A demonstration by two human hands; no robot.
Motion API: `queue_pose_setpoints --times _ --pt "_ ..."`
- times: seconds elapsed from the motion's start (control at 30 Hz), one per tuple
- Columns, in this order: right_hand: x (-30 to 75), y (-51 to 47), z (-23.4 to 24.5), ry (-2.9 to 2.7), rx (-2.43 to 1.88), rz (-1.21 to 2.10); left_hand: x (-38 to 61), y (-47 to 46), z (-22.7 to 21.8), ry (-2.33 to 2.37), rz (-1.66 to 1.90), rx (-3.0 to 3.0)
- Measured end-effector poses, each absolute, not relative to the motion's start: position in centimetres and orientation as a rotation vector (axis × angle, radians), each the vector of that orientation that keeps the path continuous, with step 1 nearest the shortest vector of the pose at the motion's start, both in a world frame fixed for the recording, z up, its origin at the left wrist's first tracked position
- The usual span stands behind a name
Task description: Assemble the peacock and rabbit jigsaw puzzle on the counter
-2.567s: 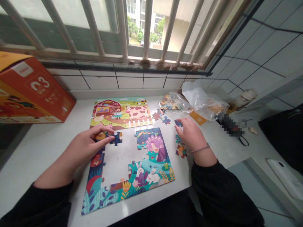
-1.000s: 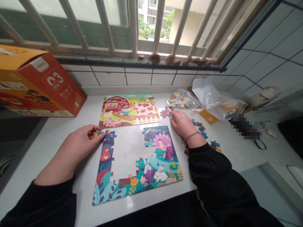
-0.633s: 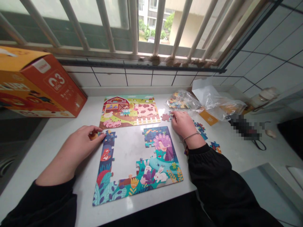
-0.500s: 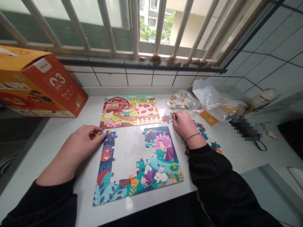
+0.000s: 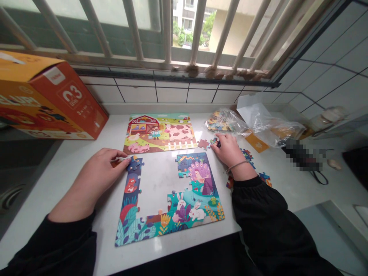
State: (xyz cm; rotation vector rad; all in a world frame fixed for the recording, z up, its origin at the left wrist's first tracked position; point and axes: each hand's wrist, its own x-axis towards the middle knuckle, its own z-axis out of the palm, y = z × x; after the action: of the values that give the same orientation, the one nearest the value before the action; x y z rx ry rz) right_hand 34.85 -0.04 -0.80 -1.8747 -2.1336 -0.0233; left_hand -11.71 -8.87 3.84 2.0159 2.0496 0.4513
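Note:
A partly assembled jigsaw puzzle (image 5: 198, 195) of forest animals lies on the counter, with a gap in its middle and top edge. My left hand (image 5: 99, 176) is at its upper left corner, thumb and fingers pinching a dark blue puzzle piece (image 5: 133, 163) over the left column. Beyond the puzzle's upper right corner, my right hand (image 5: 230, 153) has its fingertips closed on a small dark-and-teal puzzle piece (image 5: 215, 142). A loose piece with a brownish face (image 5: 203, 144) lies just left of those fingers. More loose pieces (image 5: 247, 156) are partly hidden behind my right wrist.
A finished farm puzzle (image 5: 161, 134) lies behind the forest one. An orange box (image 5: 71, 99) stands at the left. Toward the back right are a plastic bag of pieces (image 5: 222, 120), crumpled clear packaging (image 5: 264, 122) and a blurred-out dark object with a strap (image 5: 301, 157).
The dark blue piece in my left hand now shows more clearly over the puzzle's corner. My right hand stays by the loose pieces with slight finger movement. The view has shifted slightly.

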Motion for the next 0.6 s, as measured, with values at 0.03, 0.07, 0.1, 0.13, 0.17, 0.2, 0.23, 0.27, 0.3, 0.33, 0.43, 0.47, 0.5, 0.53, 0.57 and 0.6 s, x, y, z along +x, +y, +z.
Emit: queue_pose_setpoints --times 0.03,0.07,0.1,0.13,0.17,0.2,0.23,0.27,0.3,0.33,0.43,0.47,0.5,0.53,0.57,0.6 --pt "35.0 0.1 -0.8 -2.118 -1.838 -0.011 -11.5 -9.0 4.0 2.043 0.477 2.025" --pt "35.0 0.2 -0.8 -2.100 -1.800 0.007 -11.3 -9.1 4.2 2.030 0.509 2.038" --pt "35.0 0.3 -0.8 -2.077 -1.767 0.027 -11.1 -9.2 4.4 2.014 0.551 2.055" --pt "35.0 0.4 -0.7 -2.051 -1.740 0.049 -10.8 -9.3 4.5 1.991 0.597 2.076" --pt "34.9 0.4 -0.5 -2.021 -1.717 0.073 -10.5 -9.4 4.6 1.960 0.639 2.099" --pt "34.9 0.4 -0.3 -1.984 -1.700 0.099 -10.2 -9.5 4.7 1.925 0.681 2.122" --pt "34.8 0.3 0.0 -1.942 -1.687 0.132 -10.0 -9.6 4.7 1.888 0.719 2.143" --pt "34.7 0.2 0.3 -1.892 -1.678 0.175 -9.7 -9.7 4.8 1.855 0.755 2.162" --pt "34.6 0.0 0.6 -1.839 -1.670 0.233 -9.5 -9.8 4.8 1.821 0.779 2.180" --pt "34.4 -0.3 1.0 -1.785 -1.660 0.310 -9.2 -10.0 4.8 1.782 0.797 2.200" --pt "33.4 -1.3 1.9 -1.677 -1.586 0.702 -8.4 -10.5 5.0 1.640 0.842 2.262" --pt "32.9 -1.7 2.2 -1.663 -1.544 0.860 -8.0 -10.6 5.2 1.586 0.854 2.285" --pt "32.3 -2.2 2.4 -1.660 -1.500 1.002 -7.5 -10.8 5.4 1.532 0.866 2.307" --pt "31.6 -2.6 2.6 -1.666 -1.457 1.112 -6.9 -10.9 5.5 1.481 0.883 2.325" --pt "30.8 -3.0 2.8 -1.676 -1.421 1.186 -6.1 -11.0 5.7 1.430 0.896 2.342" --pt "29.9 -3.5 2.9 -1.684 -1.393 1.236 -5.2 -11.0 5.9 1.382 0.907 2.354"
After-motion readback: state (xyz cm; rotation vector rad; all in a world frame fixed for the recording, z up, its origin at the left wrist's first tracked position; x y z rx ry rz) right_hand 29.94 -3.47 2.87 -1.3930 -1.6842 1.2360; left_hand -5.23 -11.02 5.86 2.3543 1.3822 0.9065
